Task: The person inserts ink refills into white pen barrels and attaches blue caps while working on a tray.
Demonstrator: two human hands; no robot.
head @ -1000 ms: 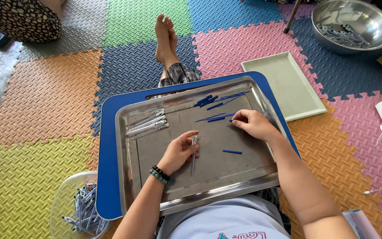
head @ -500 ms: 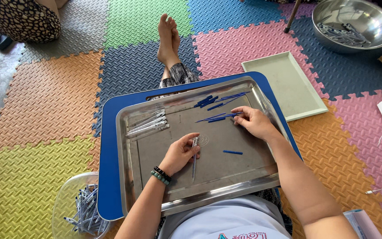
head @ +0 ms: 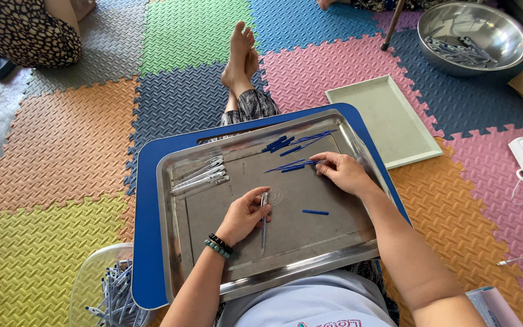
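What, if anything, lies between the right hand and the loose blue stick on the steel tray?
Nothing visible does. The right hand rests on blue sticks near the far side of the steel tray; the loose blue stick lies alone nearer the person, with only bare tray between. The left hand, holding a pen barrel, stays off to the side.

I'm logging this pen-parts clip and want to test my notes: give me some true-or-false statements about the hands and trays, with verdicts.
1. The left hand holds a clear pen barrel over the steel tray. True.
2. The right hand rests inside the metal bowl. False: it touches the blue refills on the steel tray.
3. The pale green tray holds pens. False: it shows nothing in it.
4. One blue piece lies apart between the hands. True.
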